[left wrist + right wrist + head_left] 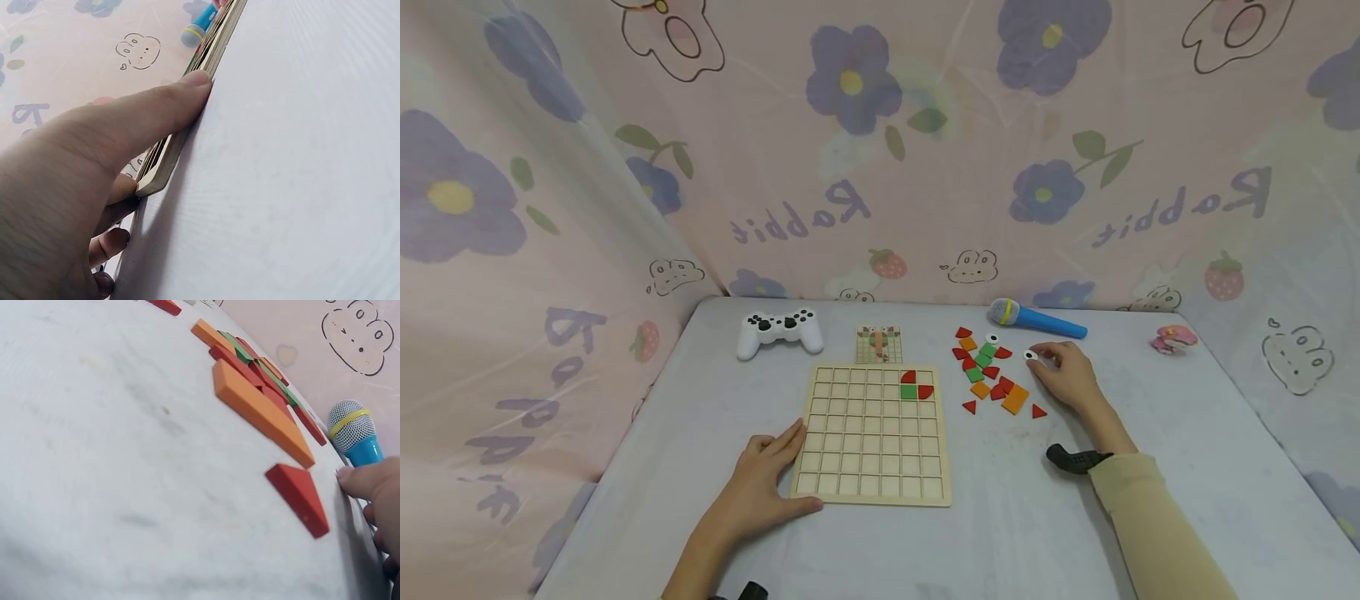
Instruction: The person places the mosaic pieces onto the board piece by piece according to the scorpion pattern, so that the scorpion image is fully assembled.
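A wooden grid board [872, 433] lies on the table, with two red quarter pieces and a green square [908, 392] in its upper right cells. My left hand [758, 492] rests at the board's lower left, thumb on the near edge and fingers along the left side; the left wrist view shows the thumb of this hand [112, 131] against the board's edge [164, 169]. My right hand [1070, 379] has its fingertips at a white round piece with a black dot [1031, 356], right of the loose pieces. In the right wrist view, this hand [381, 494] hides the piece.
Loose red, green and orange pieces, among them an orange square [1015, 398], lie right of the board. A patterned card [878, 344] sits above the board. Farther back are a white game controller [780, 332], a blue microphone [1045, 320] and a pink object [1173, 338].
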Demonstrator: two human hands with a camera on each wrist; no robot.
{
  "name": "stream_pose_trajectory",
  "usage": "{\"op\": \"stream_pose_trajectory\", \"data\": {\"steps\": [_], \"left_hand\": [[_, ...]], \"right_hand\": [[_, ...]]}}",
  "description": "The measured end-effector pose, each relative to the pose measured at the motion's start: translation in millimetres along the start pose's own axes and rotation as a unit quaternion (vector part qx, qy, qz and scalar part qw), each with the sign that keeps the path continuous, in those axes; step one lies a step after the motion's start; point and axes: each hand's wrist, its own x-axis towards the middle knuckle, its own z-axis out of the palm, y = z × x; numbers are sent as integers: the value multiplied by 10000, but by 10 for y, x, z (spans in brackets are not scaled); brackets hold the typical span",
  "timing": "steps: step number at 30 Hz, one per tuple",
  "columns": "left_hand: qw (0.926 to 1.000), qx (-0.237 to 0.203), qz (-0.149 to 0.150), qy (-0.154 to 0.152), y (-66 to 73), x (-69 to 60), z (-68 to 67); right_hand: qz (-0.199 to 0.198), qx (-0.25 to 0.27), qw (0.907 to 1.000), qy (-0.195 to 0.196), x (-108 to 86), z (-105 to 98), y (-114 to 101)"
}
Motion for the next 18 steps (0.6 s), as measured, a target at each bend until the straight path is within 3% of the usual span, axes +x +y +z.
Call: {"op": "stream_pose_trajectory", "data": {"steps": [18], "left_hand": [[10000, -6, 23, 25, -1, -3, 5]], "right_hand": [[-27, -30, 10000, 27, -15, -3, -15]]}}
